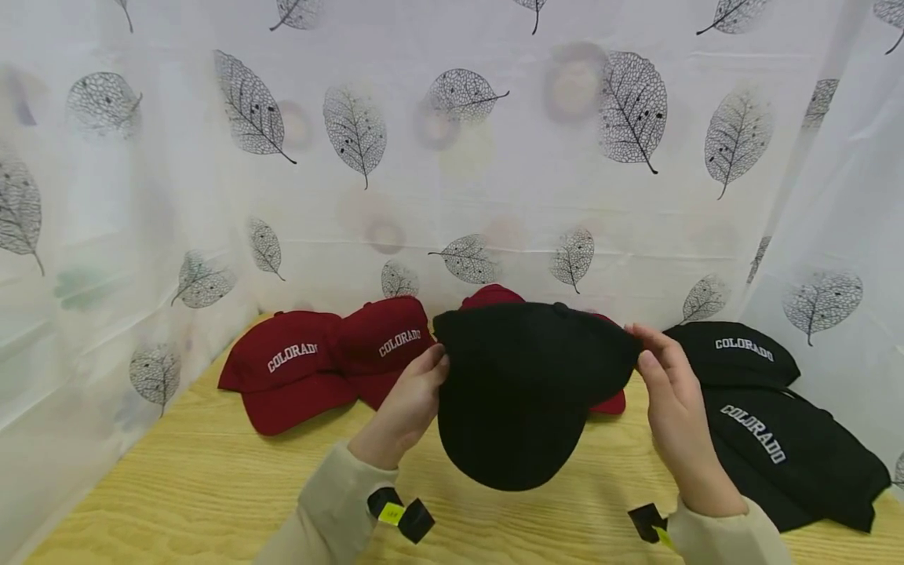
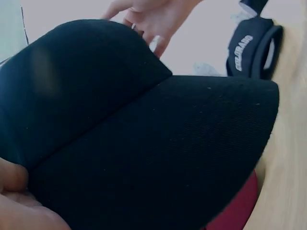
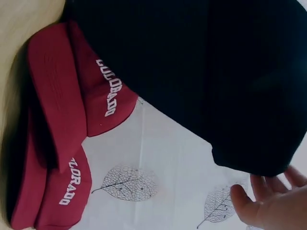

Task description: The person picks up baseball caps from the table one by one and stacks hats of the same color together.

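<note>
A plain black baseball cap (image 1: 523, 369) is held up over the table, its brim hanging toward the front. On its left edge my left hand (image 1: 413, 400) grips it, thumb on the near side. My right hand (image 1: 678, 400) pinches the opposite edge between thumb and fingers. The cap's dark crown (image 2: 81, 81) and brim (image 2: 182, 139) fill much of the left wrist view. In the right wrist view the fingertips (image 3: 268, 186) of my right hand sit right at the cap's edge.
Two red COLORADO caps (image 1: 297, 369) (image 1: 384, 337) rest at the back left of the wooden table (image 1: 212, 479). More red caps (image 1: 492, 295) are partly hidden behind the held cap. Two black COLORADO caps (image 1: 741, 353) (image 1: 784, 447) lie at the right. A leaf-patterned curtain (image 1: 494, 188) encloses the table.
</note>
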{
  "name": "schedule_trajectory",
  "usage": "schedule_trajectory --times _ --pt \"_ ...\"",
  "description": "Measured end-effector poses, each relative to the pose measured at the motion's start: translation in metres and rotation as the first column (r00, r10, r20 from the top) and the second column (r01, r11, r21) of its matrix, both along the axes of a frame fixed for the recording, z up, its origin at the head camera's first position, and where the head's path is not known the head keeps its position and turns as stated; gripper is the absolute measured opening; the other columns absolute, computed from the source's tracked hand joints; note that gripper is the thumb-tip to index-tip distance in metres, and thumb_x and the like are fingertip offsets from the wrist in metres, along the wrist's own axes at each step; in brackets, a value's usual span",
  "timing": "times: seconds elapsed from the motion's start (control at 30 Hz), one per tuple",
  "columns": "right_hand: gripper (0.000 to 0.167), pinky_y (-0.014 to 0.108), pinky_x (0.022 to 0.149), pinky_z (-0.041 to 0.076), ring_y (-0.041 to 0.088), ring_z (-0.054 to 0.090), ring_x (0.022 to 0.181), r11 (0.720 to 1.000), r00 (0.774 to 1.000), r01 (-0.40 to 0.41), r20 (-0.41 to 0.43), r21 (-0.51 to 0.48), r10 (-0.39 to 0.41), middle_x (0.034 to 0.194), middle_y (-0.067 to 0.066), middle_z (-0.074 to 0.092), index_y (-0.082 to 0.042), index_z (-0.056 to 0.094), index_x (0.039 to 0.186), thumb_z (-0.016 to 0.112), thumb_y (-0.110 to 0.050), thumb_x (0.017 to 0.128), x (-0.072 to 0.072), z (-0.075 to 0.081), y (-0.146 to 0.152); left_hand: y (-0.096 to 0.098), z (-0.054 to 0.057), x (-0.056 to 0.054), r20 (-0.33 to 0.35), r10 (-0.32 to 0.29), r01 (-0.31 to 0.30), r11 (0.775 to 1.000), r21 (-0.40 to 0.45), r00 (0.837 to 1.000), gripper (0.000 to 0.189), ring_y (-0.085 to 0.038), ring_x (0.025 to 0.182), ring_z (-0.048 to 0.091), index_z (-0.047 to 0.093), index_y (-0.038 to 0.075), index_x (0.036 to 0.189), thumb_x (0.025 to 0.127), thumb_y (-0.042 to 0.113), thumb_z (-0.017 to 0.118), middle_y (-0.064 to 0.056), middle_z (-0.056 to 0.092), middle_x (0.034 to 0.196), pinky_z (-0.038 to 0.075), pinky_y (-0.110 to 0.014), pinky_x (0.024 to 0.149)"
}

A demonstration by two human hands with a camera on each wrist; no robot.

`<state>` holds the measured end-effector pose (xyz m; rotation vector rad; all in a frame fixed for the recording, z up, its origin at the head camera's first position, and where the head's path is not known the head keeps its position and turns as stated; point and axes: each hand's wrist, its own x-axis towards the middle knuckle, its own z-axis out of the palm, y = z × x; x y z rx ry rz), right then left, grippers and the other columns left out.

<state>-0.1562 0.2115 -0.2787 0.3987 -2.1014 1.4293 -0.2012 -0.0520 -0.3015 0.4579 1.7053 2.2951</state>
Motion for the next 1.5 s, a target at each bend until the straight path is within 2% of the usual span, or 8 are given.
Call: schedule_trajectory --times 0.3,0.43,0.67,0.73,0.9,0.97,1.13,1.5 --pt "0.012 0.02 0.054 0.036 0.009 0.046 0.062 0.983 0.998 0.067 -0.025 0.173 -0.064 0.069 -0.003 0.052 -0.002 0.06 0.084 0.05 -0.006 0.09 0.008 0.004 0.003 -0.002 -0.002 0.001 -0.066 -0.091 0.083 0.99 -0.116 0.994 0.034 -0.024 0.116 0.034 0.028 -0.007 0.126 0.097 0.01 0.026 -0.018 0.037 0.125 0.027 -0.039 0.097" --pt "0.018 0.024 0.049 0.033 0.011 0.043 0.058 0.989 0.987 -0.144 -0.067 0.016 0.145 0.062 0.0 0.042 -0.002 0.055 0.075 0.044 0.001 0.09 0.009 0.004 0.006 -0.001 -0.003 0.0 -0.086 -0.11 0.099 0.987 -0.128 0.99 0.026 -0.017 0.099 0.043 0.036 -0.006 0.114 0.098 0.012 0.028 -0.011 0.045 0.107 0.036 -0.032 0.088" --pt "0.032 0.022 0.062 0.041 0.015 0.05 0.075 0.705 0.765 -0.643 -0.309 -0.299 0.566 0.08 0.007 0.052 0.008 0.053 0.085 0.023 0.005 0.094 0.005 0.004 0.009 0.0 -0.004 -0.002 -0.078 -0.147 0.143 0.988 -0.053 0.986 0.026 -0.016 0.1 0.042 0.035 -0.003 0.116 0.098 0.014 0.027 -0.008 0.044 0.108 0.036 -0.033 0.089" --pt "0.032 0.021 0.063 0.041 0.014 0.05 0.076 0.735 0.8 -0.599 -0.289 -0.318 0.526 0.081 0.006 0.052 0.007 0.054 0.086 0.024 0.001 0.095 0.006 0.004 0.008 0.0 -0.004 -0.002 -0.084 -0.15 0.147 0.989 -0.034 0.985 0.021 -0.015 0.095 0.043 0.037 -0.002 0.109 0.098 0.013 0.027 -0.006 0.044 0.102 0.037 -0.03 0.085" --pt "0.024 0.019 0.062 0.04 0.012 0.048 0.071 0.95 0.974 -0.222 -0.086 -0.22 0.208 0.075 0.002 0.05 0.003 0.054 0.084 0.036 -0.007 0.095 0.01 0.006 0.006 0.001 -0.01 -0.004 -0.055 -0.133 0.133 0.991 -0.005 0.99 0.021 -0.013 0.094 0.044 0.037 -0.002 0.109 0.098 0.012 0.025 -0.004 0.045 0.102 0.037 -0.028 0.083" --pt "0.021 0.018 0.061 0.039 0.012 0.046 0.07 0.989 0.996 -0.081 -0.033 -0.122 0.078 0.073 0.002 0.048 0.005 0.052 0.085 0.039 -0.008 0.094 0.01 0.007 0.006 0.002 -0.013 -0.005 -0.032 -0.132 0.132 0.991 0.001 0.991 0.024 -0.013 0.095 0.044 0.036 -0.004 0.111 0.098 0.012 0.025 -0.004 0.045 0.103 0.036 -0.029 0.084" --pt "0.016 0.021 0.053 0.034 0.012 0.041 0.061 0.989 0.992 0.129 0.006 0.073 -0.13 0.065 0.001 0.042 0.003 0.054 0.086 0.047 -0.01 0.092 0.002 0.005 0.009 0.007 -0.024 -0.009 0.011 -0.159 0.158 0.987 0.02 0.987 0.022 -0.013 0.093 0.045 0.036 -0.003 0.11 0.098 0.012 0.024 -0.005 0.044 0.101 0.038 -0.029 0.081" --pt "0.022 0.022 0.055 0.031 0.011 0.04 0.062 0.931 0.968 0.214 0.061 0.296 -0.242 0.065 0.004 0.046 -0.001 0.058 0.084 0.051 -0.02 0.09 -0.014 -0.007 0.017 0.012 -0.038 -0.014 0.136 -0.163 0.18 0.976 -0.123 0.977 0.02 -0.027 0.099 0.042 0.031 0.004 0.115 0.097 0.01 0.028 -0.013 0.039 0.11 0.041 -0.038 0.071"
